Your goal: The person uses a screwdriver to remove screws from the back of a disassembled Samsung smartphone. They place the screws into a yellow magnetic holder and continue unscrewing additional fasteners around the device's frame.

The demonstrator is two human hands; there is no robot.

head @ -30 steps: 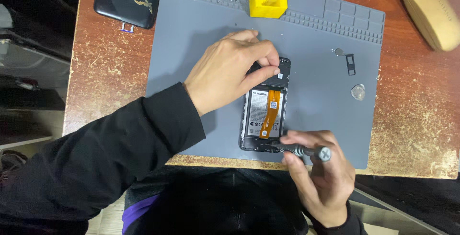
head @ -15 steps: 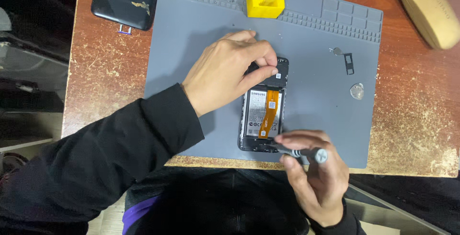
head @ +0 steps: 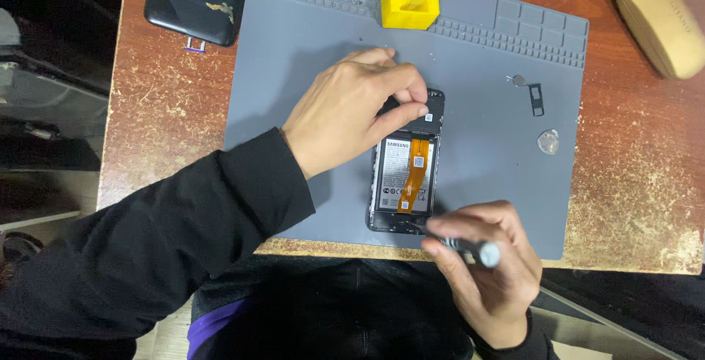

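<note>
2 hands bracket the opened phone (head: pixel 406 173), lying lengthwise away from the person: left hand (head: pixel 352 110) pinching its far end, right hand (head: pixel 488 272) gripping a screwdriver (head: pixel 463 245) at its near end.

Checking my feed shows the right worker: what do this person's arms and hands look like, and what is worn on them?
Both hands are bare: no gloves, rings or watch show. The left hand comes out of a long black sleeve of soft, plain fabric, loosely creased, ending at the wrist. The right hand shows only a short edge of black cuff at the bottom of the view. No markings or cables show on either arm.
</note>
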